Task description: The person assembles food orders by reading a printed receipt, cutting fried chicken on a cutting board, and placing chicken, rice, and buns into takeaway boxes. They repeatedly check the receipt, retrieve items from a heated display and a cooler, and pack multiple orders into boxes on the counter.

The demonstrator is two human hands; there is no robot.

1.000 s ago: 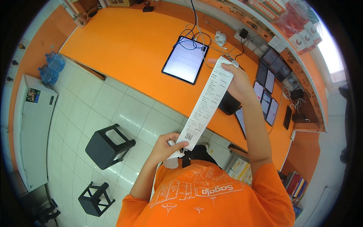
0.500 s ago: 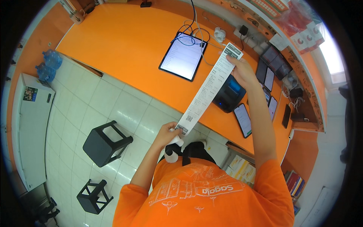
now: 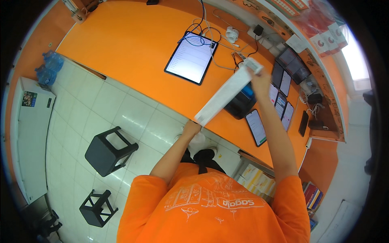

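Head view: a long white paper strip (image 3: 224, 95) slants between two hands above the orange counter (image 3: 129, 44), its lower end near the front edge; its print is blurred.
Right hand: (image 3: 260, 83) pinches the strip's upper end; the fingers are blurred.
Left hand: (image 3: 192, 128) closes on the lower end, fingers partly hidden; a white shape (image 3: 197, 137) sits just below, whether joined to the strip I cannot tell.
Step in hand: seemingly holding the strip stretched out.
Next move: probably calls for a light grip at both ends, since thin paper creases easily.
Beside the strip: a black device (image 3: 239, 108), partly covered by it, and a lit phone (image 3: 256, 127).
Farther off: a tablet (image 3: 190, 58) on the counter.
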